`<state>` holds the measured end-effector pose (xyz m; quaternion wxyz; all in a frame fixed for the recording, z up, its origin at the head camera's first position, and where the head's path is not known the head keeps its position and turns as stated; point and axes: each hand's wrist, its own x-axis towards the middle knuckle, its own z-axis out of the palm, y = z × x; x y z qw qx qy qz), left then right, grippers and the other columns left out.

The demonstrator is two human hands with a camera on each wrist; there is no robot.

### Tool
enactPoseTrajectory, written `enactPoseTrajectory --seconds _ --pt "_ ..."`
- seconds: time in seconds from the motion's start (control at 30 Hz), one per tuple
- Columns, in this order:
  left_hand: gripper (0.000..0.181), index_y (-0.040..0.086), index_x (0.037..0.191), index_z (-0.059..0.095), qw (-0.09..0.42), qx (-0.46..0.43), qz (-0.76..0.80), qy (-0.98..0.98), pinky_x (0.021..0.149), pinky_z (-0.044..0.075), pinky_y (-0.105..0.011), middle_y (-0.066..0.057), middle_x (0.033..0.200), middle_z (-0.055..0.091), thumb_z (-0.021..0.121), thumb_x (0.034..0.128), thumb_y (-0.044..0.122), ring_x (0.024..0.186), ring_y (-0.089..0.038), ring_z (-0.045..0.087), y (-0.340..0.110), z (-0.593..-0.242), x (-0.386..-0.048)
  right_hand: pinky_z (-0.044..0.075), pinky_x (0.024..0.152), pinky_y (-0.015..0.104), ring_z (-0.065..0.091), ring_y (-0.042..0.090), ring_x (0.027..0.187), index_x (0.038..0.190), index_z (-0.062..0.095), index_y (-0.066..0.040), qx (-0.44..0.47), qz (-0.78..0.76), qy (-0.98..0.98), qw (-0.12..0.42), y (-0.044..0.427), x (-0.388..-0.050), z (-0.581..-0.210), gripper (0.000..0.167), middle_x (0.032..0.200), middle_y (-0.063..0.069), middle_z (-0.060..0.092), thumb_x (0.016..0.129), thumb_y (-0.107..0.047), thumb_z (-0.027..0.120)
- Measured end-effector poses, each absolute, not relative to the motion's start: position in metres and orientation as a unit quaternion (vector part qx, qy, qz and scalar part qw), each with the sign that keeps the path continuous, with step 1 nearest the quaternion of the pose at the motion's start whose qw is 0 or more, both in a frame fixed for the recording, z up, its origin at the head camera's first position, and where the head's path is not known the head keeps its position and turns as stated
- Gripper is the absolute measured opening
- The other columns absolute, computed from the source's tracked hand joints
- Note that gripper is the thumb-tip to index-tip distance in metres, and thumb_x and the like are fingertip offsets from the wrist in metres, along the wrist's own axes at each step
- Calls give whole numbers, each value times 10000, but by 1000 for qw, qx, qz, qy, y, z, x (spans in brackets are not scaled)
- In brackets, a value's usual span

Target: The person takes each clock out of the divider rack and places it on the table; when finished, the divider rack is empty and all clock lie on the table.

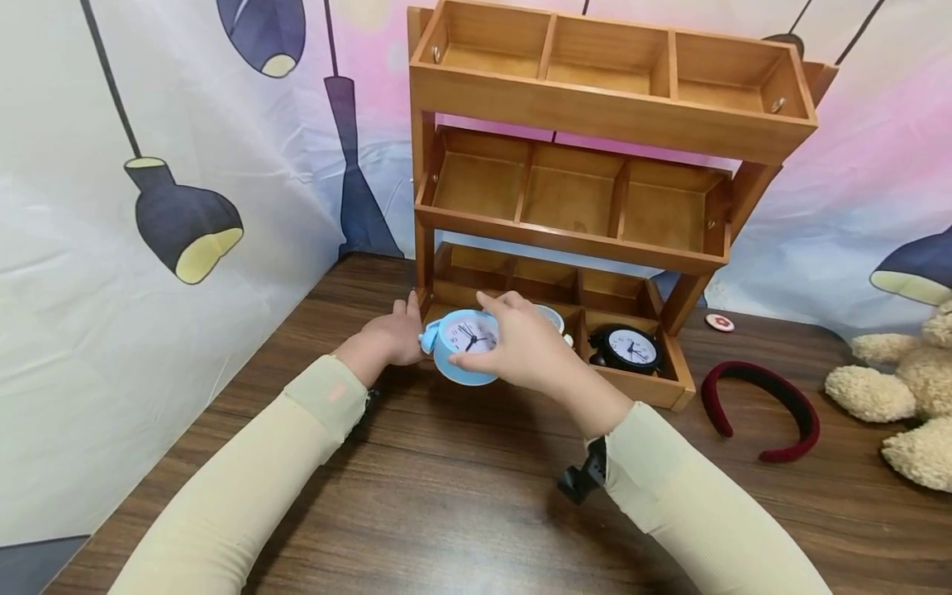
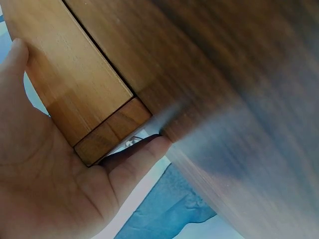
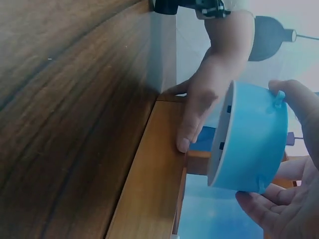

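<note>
My right hand grips a light blue alarm clock by its rim, tilted above the left part of the wooden rack's bottom tray. The clock's blue side and a strip of its back show in the right wrist view. My left hand rests against the tray's front left corner, its fingers fairly straight along the end. Another clock, pale-rimmed, is mostly hidden behind my right hand in the middle compartment. A black alarm clock lies face up in the right compartment.
The rack's upper tiers rise behind my hands, with three compartments each. To the right, a dark red headband, a small round white-and-red piece and a plush toy are on the brown table.
</note>
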<state>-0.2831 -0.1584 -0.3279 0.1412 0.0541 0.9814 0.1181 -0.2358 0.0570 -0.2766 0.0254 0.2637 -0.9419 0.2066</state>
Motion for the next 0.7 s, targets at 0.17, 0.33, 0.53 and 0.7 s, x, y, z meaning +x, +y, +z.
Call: enactPoseTrajectory --seconds 0.17,0.33,0.53,0.7 --pt "906 -96 1526 -108 143 47 113 982 931 483 -481 -363 1577 48 461 991 361 1237 -454 506 -159 -328 -285 496 876 414 543 222 1072 1507 446 -121 273 206 -940 1 60 -225 -281 951 1292 90 514 751 -598 772" --pt "981 -87 1527 -119 144 44 118 981 972 459 -499 -355 1583 38 460 981 486 1274 -468 474 -160 -329 -285 484 876 374 527 188 1049 1484 473 -86 290 205 -935 6 60 -222 -287 950 1235 65 519 737 -573 801" --pt "1107 -67 1537 -115 145 32 116 982 988 453 -514 -335 1589 62 463 932 657 1260 -465 489 -158 -329 -284 489 863 357 532 174 1018 1474 488 -88 299 205 -932 6 62 -217 -295 950 1207 50 503 725 -573 815" --pt "1218 -65 1538 -111 142 32 102 984 994 453 -520 -328 1593 66 417 868 804 1280 -465 476 -155 -329 -282 491 814 320 544 151 933 1475 490 -97 316 198 -928 5 61 -212 -302 957 1174 30 503 716 -572 826"
